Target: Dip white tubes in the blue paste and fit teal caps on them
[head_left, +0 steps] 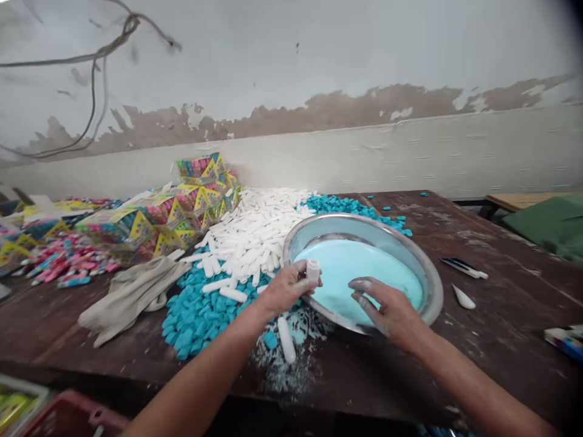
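Observation:
My left hand is closed around a small white plastic bottle, held upright at the near left rim of a metal basin. Pale blue powder fills much of the basin. Over its near right side, my right hand hovers with bent fingers apart and whitish powder on the fingertips; I see nothing held in it. On the table below my left hand lies a white bottle beside a single blue cap and spilled powder.
White bottles are heaped behind the basin's left side, with blue caps in front and more behind. Colourful display boxes stand at left, near a beige cloth. A white pointed piece lies right on the brown table.

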